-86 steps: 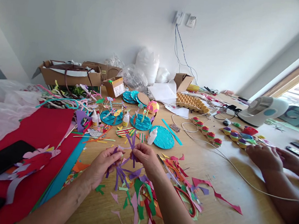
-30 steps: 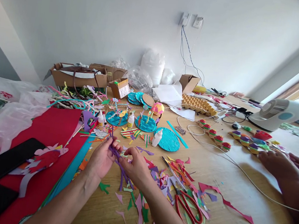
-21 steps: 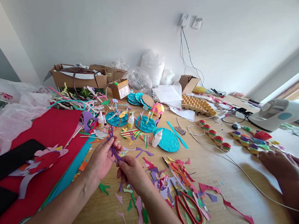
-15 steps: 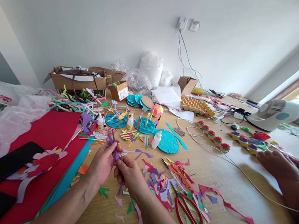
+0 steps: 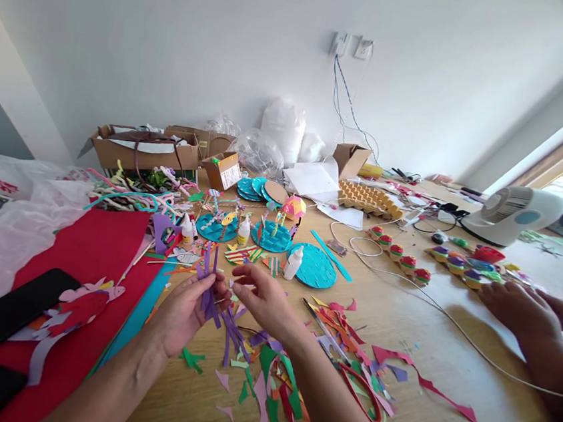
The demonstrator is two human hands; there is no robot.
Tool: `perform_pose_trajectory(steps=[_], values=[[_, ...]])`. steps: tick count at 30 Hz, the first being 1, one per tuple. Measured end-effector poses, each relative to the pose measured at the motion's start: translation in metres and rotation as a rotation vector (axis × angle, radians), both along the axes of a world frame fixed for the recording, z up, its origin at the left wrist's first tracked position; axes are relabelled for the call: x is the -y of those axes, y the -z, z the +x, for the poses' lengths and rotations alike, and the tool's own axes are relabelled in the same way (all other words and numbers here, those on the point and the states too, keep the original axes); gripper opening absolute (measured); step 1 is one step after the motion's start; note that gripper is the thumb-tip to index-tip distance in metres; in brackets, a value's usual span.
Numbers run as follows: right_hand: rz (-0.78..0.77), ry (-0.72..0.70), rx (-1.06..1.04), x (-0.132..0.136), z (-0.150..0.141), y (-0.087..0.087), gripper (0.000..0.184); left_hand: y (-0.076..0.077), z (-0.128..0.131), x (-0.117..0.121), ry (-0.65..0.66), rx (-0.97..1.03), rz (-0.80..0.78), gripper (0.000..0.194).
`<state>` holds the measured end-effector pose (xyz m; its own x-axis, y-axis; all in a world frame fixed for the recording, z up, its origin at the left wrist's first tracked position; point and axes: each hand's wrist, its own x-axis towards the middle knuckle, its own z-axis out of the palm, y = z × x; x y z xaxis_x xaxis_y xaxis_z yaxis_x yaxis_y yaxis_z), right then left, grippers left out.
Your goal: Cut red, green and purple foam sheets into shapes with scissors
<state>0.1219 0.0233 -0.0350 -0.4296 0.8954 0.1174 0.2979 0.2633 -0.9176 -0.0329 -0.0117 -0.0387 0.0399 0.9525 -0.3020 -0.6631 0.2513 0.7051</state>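
Observation:
Purple paper strips (image 5: 207,297) are pinched between the thumb and fingers of my left hand (image 5: 191,305), their ends sticking up and down. My right hand (image 5: 264,303) is just right of them, fingers apart and nothing visible in its grasp. Below the hands, more purple strips (image 5: 234,337) lie on the wooden table among green, pink and red paper scraps (image 5: 264,377). Scissors with red handles (image 5: 362,387) rest under my right forearm's right side, partly hidden by it. A white glue bottle (image 5: 293,263) stands beyond my right hand, beside a blue textured disc (image 5: 314,267).
Two decorated blue discs (image 5: 271,238) and other glue bottles (image 5: 244,232) stand farther back. Red paper sheets (image 5: 81,244) and a black phone (image 5: 4,309) lie left. A white cable (image 5: 432,304) crosses the right side, near another person's hands (image 5: 523,307) and a fan (image 5: 512,215).
My right hand has let go of the purple strips and moved up and right, its fingers opening. The left hand keeps holding the strips, which now stand more upright.

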Motion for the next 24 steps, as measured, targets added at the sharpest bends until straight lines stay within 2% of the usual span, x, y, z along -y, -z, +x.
perform_pose_trajectory(steps=[3, 6, 13, 20, 22, 24], values=[[0.005, -0.045, -0.085, -0.010, 0.003, -0.016, 0.026, 0.000, 0.001, 0.005, 0.079, -0.003, -0.057, 0.016], [-0.051, -0.110, -0.153, -0.019, 0.001, -0.024, 0.035, 0.000, 0.005, 0.011, 0.190, 0.021, -0.115, 0.015], [-0.212, -0.366, -0.182, -0.024, -0.009, -0.019, 0.048, 0.001, 0.008, 0.015, 0.283, 0.080, -0.154, 0.011], [-0.172, -0.443, -0.053, -0.018, -0.009, -0.020, 0.056, 0.007, 0.006, 0.014, 0.304, 0.104, -0.129, 0.010], [-0.151, -0.463, -0.033, -0.020, -0.008, -0.022, 0.055, 0.007, 0.007, 0.014, 0.314, 0.103, -0.134, 0.011], [-0.081, -0.427, -0.017, -0.023, -0.004, -0.023, 0.049, 0.006, 0.006, 0.013, 0.292, 0.099, -0.151, 0.015]])
